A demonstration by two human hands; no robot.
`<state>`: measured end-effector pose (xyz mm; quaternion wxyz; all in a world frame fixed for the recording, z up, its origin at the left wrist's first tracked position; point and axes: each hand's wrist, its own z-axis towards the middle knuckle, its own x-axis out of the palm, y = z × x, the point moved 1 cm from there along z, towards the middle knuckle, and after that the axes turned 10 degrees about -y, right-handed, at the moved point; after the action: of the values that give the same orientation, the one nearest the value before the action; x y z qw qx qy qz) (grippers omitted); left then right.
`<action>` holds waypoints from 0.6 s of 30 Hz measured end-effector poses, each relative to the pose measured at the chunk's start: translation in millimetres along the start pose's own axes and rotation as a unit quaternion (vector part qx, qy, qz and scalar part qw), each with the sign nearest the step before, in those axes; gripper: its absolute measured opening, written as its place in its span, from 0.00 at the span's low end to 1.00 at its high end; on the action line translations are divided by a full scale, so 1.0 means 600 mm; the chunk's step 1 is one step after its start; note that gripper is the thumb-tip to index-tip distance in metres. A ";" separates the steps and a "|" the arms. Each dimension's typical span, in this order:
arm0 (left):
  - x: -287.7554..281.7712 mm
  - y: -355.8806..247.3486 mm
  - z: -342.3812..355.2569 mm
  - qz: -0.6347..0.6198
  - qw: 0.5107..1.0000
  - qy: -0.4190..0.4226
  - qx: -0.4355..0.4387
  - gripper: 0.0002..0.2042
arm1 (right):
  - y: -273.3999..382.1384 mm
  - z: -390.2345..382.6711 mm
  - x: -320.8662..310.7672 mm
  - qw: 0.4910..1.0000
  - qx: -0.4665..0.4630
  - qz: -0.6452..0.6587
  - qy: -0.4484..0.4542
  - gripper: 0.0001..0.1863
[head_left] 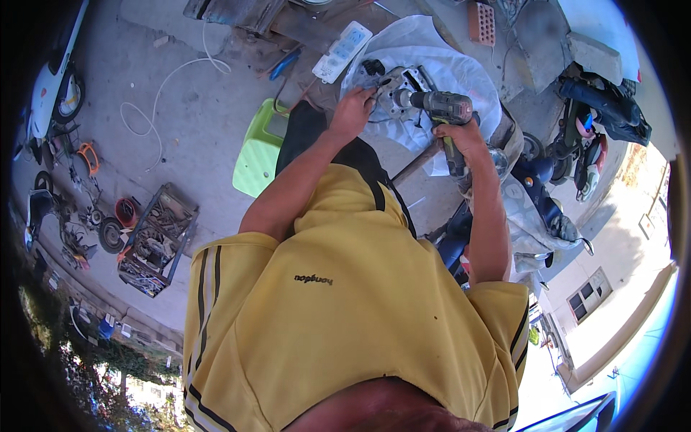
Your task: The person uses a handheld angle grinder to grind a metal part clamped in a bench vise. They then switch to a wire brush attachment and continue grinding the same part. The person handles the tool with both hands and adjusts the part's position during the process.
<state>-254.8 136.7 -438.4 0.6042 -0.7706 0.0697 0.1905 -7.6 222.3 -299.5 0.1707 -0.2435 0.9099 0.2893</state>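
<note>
A cordless drill (448,108) is gripped by its handle in my right hand (466,137). It lies nearly level, its front end pointing left against a grey metal engine part (394,108). My left hand (351,114) is closed at the left edge of that part, the fingertips bent and partly hidden. The part rests on a crumpled white plastic sheet (468,79) in front of me. A small black piece (373,67) sits at the part's far left side.
A white power strip (342,52) lies beyond my left hand, near a blue-handled tool (285,63). The green plastic stool (258,147) is at my left. Farther left stand a tool crate (160,241) and motorbikes. A perforated brick (481,24) and more motorbike parts (568,155) are at right.
</note>
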 end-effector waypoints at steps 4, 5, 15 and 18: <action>0.000 0.000 -0.003 -0.001 1.000 -0.003 -0.006 0.15 | 0.025 0.018 -0.014 0.998 0.004 -0.054 0.033 0.11; 0.000 -0.001 -0.003 0.001 1.000 -0.005 -0.006 0.15 | 0.026 0.022 -0.018 0.998 0.009 -0.048 0.037 0.11; 0.002 0.002 -0.001 0.006 1.000 0.003 -0.003 0.15 | 0.032 0.037 -0.028 0.997 0.019 -0.027 0.069 0.10; 0.006 0.004 -0.001 0.007 1.000 0.001 -0.002 0.16 | 0.021 0.040 -0.027 0.997 0.017 -0.040 0.059 0.09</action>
<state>-251.9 136.3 -441.7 0.6015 -0.7714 0.0753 0.1935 2.9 251.3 -305.0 0.1321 -0.2932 0.9129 0.2515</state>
